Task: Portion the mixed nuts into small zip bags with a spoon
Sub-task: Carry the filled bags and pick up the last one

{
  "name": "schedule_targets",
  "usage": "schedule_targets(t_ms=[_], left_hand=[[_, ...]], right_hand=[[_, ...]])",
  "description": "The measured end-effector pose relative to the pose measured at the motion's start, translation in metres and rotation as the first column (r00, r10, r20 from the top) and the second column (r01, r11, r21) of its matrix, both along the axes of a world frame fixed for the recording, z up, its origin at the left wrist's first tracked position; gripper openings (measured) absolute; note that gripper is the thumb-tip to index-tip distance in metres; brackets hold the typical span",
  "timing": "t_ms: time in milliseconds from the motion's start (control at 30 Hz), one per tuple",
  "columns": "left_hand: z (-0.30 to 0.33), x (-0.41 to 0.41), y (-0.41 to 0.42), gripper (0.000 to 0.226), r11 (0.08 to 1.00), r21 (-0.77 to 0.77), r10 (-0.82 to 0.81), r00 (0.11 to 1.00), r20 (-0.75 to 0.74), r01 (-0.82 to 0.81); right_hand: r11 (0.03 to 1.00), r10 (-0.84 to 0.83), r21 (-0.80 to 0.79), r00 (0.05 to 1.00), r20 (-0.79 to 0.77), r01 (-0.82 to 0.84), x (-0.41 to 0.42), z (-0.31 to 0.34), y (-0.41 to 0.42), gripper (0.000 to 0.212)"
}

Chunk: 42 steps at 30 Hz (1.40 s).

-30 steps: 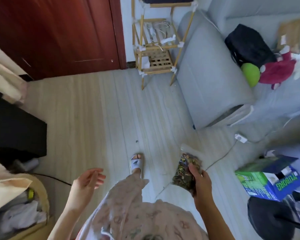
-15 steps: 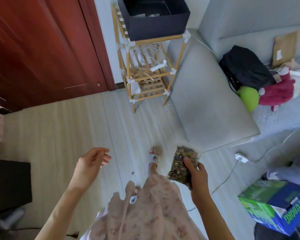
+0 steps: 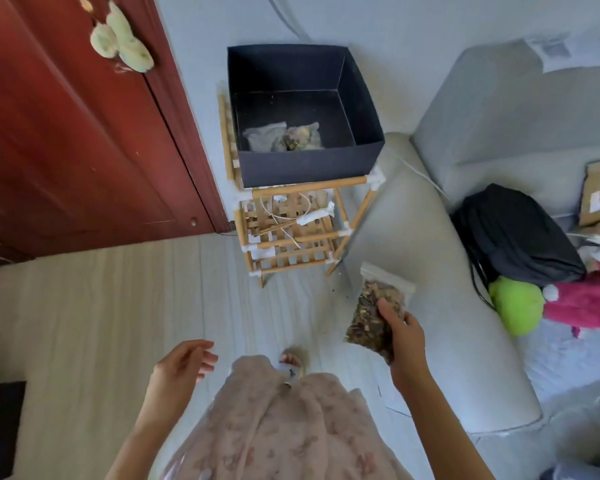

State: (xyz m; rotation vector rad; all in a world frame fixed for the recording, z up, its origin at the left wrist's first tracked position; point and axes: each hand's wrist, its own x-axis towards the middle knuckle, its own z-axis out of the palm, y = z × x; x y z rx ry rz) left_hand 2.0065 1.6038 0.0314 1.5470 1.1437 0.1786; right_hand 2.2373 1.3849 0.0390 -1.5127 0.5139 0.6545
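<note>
Over the floor, near the sofa arm: a zip bag of mixed nuts (image 3: 378,311), held in the air, apart from every surface.
Right hand (image 3: 403,341): fingers and thumb curled round the lower half of the bag, gripping it; the sealed clear top edge stands above the thumb, tilted toward the sofa (image 3: 430,237).
Bag contents: brown and tan nuts filling it from the bottom to just under the seal; the lower corner hangs below the palm.
Left hand (image 3: 179,367): holds nothing, fingers loosely bent, palm turned inward, raised over the pale wood-grain floor (image 3: 101,306) and well apart from the bag.
Black box (image 3: 305,161): open-topped, on the top of the wooden rack (image 3: 291,244), beyond the bag and not touching it.
Box interior: two small filled bags (image 3: 284,138) side by side against the near wall.
Rack position: between the red door (image 3: 66,133) and the sofa arm.
Sofa seat, right edge: black backpack (image 3: 513,233), green plush (image 3: 515,304), pink plush (image 3: 589,299).
Lower middle: a patterned pink garment (image 3: 284,427) and one slippered foot (image 3: 293,358).
</note>
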Motion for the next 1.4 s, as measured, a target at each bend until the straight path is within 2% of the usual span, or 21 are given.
schedule_targets(t_ms=[367, 500, 633, 700, 767, 867, 967, 1033, 1133, 1300, 1400], left_hand=[[0.011, 0.133, 0.069, 0.025, 1.000, 0.006, 0.031, 0.998, 0.051, -0.031], [0.020, 0.191, 0.113, 0.025, 0.996, 0.087, 0.021, 0.995, 0.100, -0.029], [0.037, 0.248, 0.158, 0.021, 0.975, 0.217, 0.013, 0.980, 0.198, -0.057], [0.043, 0.277, 0.177, 0.027, 0.968, 0.250, -0.020, 0.983, 0.182, -0.026], [0.047, 0.301, 0.188, 0.037, 0.968, 0.252, -0.060, 0.988, 0.145, 0.022], [0.049, 0.324, 0.200, 0.045, 0.962, 0.267, -0.079, 0.992, 0.094, 0.052], [0.046, 0.335, 0.206, 0.044, 0.955, 0.294, -0.050, 0.997, 0.059, 0.031], [0.044, 0.339, 0.206, 0.043, 0.952, 0.305, -0.012, 0.998, 0.065, -0.008], [0.040, 0.342, 0.201, 0.041, 0.951, 0.300, 0.050, 0.994, 0.093, -0.076], [0.036, 0.343, 0.199, 0.039, 0.947, 0.289, 0.117, 0.988, 0.102, -0.142], [0.037, 0.343, 0.199, 0.039, 0.946, 0.289, 0.119, 0.987, 0.105, -0.144]], right_hand=[[0.984, 0.117, 0.125, 0.989, 0.096, -0.128, 0.151, 0.043, 0.088, 0.042], [0.945, 0.209, 0.220, 0.964, 0.166, -0.243, 0.199, 0.079, 0.127, 0.056], [0.905, 0.309, 0.229, 0.923, 0.230, -0.359, 0.247, 0.106, 0.168, 0.062], [0.891, 0.379, 0.171, 0.896, 0.230, -0.420, 0.268, 0.109, 0.192, 0.060], [0.891, 0.418, 0.082, 0.878, 0.231, -0.446, 0.286, 0.103, 0.213, 0.048], [0.862, 0.507, -0.106, 0.832, 0.226, -0.496, 0.307, 0.082, 0.243, 0.043], [0.754, 0.637, -0.357, 0.747, 0.191, -0.552, 0.321, 0.056, 0.264, 0.041], [0.664, 0.703, -0.466, 0.701, 0.121, -0.585, 0.326, 0.041, 0.271, 0.044], [0.578, 0.747, -0.515, 0.664, 0.023, -0.633, 0.331, 0.029, 0.272, 0.048], [0.550, 0.754, -0.482, 0.654, -0.065, -0.682, 0.333, 0.023, 0.270, 0.052], [0.438, 0.793, -0.581, 0.599, -0.109, -0.686, 0.327, 0.023, 0.272, 0.052]])
